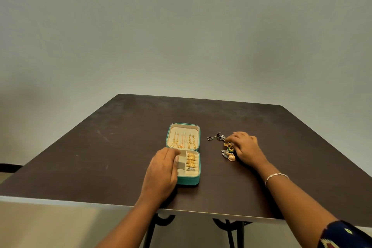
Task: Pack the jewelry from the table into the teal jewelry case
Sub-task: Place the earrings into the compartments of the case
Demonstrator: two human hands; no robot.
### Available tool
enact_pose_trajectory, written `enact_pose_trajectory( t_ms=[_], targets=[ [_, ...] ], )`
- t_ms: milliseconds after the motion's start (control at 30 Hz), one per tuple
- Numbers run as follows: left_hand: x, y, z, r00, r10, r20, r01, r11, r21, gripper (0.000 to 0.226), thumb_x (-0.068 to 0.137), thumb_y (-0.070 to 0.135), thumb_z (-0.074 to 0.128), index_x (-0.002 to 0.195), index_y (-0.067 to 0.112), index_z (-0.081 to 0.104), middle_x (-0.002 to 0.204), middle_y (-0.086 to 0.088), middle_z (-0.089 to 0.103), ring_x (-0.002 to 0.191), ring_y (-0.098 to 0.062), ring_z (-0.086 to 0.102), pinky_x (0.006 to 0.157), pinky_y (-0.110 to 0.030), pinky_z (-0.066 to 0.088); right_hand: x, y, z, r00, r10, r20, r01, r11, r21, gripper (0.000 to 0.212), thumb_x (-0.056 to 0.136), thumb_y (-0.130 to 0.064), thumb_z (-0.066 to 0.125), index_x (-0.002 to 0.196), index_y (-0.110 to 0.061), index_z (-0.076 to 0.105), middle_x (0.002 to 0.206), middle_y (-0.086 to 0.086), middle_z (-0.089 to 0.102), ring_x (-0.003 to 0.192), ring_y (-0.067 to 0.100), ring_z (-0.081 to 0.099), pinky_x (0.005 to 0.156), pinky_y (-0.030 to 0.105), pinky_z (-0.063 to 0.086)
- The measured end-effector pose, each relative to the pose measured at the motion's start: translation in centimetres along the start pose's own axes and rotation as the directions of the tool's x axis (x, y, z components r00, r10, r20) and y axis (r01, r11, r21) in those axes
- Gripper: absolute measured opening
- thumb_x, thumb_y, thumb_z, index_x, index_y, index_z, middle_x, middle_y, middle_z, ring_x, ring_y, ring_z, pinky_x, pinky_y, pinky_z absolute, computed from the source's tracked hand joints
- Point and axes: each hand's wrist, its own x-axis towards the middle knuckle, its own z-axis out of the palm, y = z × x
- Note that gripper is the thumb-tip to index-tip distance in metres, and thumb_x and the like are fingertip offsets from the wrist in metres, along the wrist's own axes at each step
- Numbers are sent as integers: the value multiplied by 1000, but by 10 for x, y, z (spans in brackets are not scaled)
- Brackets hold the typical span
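Observation:
The teal jewelry case [189, 181] lies open on the dark table [100, 157]. Gold chains [184, 141] hang in its lid. Several gold rings [191, 160] fill the right slot of its cream base. My left hand [162, 173] rests flat on the case's left side, covering the left compartments. To the right, loose jewelry lies in a pile: a silver chain piece [215, 137], small colourful earrings [228, 146] and a gold shell-shaped earring [231, 157]. My right hand [246, 148] is over that pile, its fingertips curled onto the earrings; what they pinch is hidden.
The table's near edge [201, 212] runs just in front of my forearms, with dark metal legs [229, 231] below. A plain grey wall stands behind the table. A bracelet [276, 176] is on my right wrist.

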Motion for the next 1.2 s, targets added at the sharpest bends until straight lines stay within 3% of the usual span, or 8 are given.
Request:
enact_pose_trajectory(
  t_ms=[167,300,433,733,900,1067,1200],
  targets=[
    [-1,-1,0,1000,10,-3,-10,1000,-3,39,92,35,27,107,17,57,107,3,59,93,-4,49,76,-16,40,-2,-1,-1,999,-9,-38,11,998,55,29,93,-9,42,108,-19,65,117,-4,60,118,14,47,88,28,22],
    [-1,0,0,1000,16,-13,-16,1000,-9,45,90,39,22,106,17,58,104,3,59,90,-5,50,74,-18,40,-5,0,-2,984,9,-176,29,977,210,24,88,0,49,98,-11,69,104,0,67,101,21,61,89,42,43],
    [0,0,0,1000,13,-21,-13,1000,-13,44,90,38,24,104,16,59,102,2,60,88,-3,48,73,-15,39,-11,-8,-11,960,122,-252,-8,912,410,24,87,4,50,98,-7,69,102,5,67,93,16,61,80,22,44],
    [1,3,-2,1000,15,-13,-15,1000,-8,50,87,40,20,104,15,59,102,0,61,91,-10,55,75,-21,44,11,-29,-59,931,292,-220,-66,726,684,11,79,-4,67,87,-10,71,85,9,70,83,23,67,80,33,53],
    [1,2,-2,1000,4,6,-4,1000,2,35,90,30,32,106,16,58,105,0,60,94,-9,54,77,-19,42,10,-39,-84,920,317,-229,-44,666,744,11,75,-2,71,79,-12,69,79,8,69,77,20,65,76,27,52],
    [0,2,-3,1000,3,8,-3,1000,-7,38,90,34,30,105,16,59,105,0,62,94,-9,54,77,-20,43,-10,-47,-105,915,340,-217,-43,617,786,9,76,4,66,81,-3,68,74,6,67,61,0,64,67,13,52],
    [0,3,-5,1000,3,20,-3,1000,-12,38,90,35,30,106,16,58,106,-1,60,95,-10,54,79,-22,43,-39,-53,-121,937,309,-165,-46,576,816,13,77,8,63,82,-3,67,76,9,67,64,3,66,64,13,51]
  ],
)
